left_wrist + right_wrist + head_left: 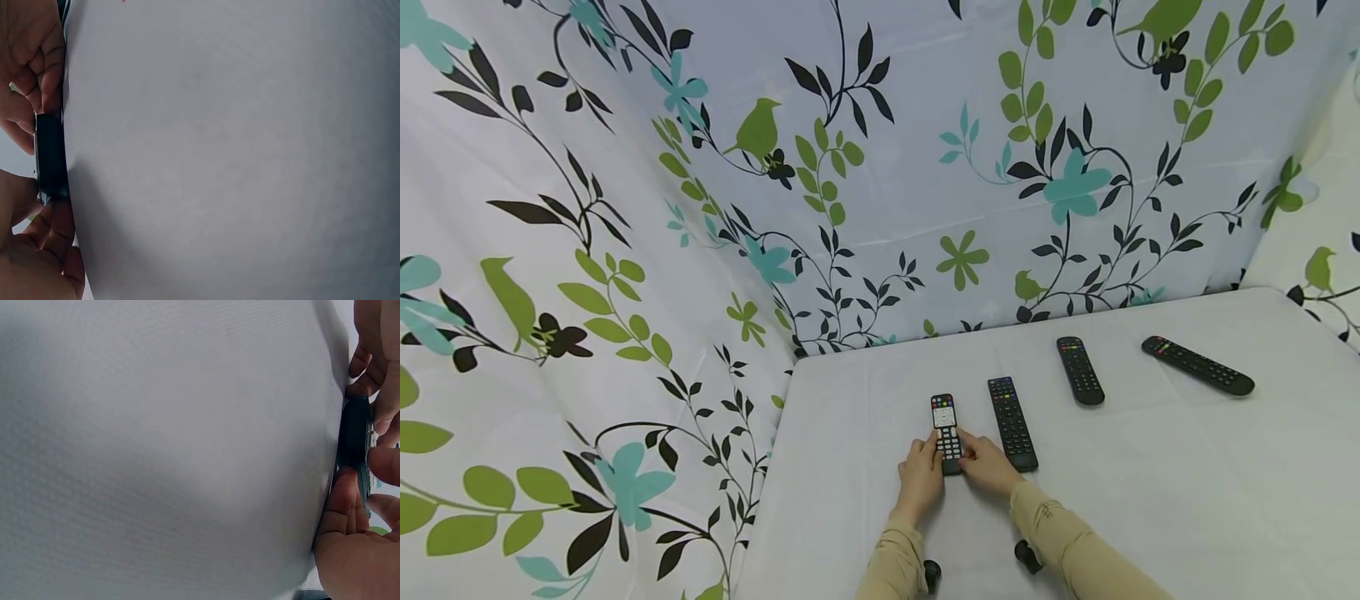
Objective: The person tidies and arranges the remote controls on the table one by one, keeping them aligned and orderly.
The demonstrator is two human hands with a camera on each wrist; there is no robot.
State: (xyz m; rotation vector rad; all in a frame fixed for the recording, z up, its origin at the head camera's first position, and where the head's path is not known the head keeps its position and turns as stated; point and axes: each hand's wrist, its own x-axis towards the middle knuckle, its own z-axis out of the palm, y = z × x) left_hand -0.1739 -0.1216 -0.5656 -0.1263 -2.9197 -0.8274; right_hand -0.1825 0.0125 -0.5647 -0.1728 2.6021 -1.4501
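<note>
A small black remote control (953, 446) with a pale panel around its upper buttons lies between the two hands on the white-covered table. My left hand (920, 477) holds its left edge with thumb and fingers. From the right, my right hand (988, 467) pinches the lower part of the other edge. In the left wrist view, the remote's dark end (51, 150) shows at the left border between both hands. The right wrist view has the remote's dark side (354, 431) at the right border, low against the cloth. Fingers cover part of its edges.
A longer black remote (1012, 423) lies just right of my right hand. Farther right are a rounded black remote (1080, 371) and a slanted one (1198, 365). The white tabletop (850, 417) meets a leaf-and-bird patterned curtain (887, 208) behind and at the left.
</note>
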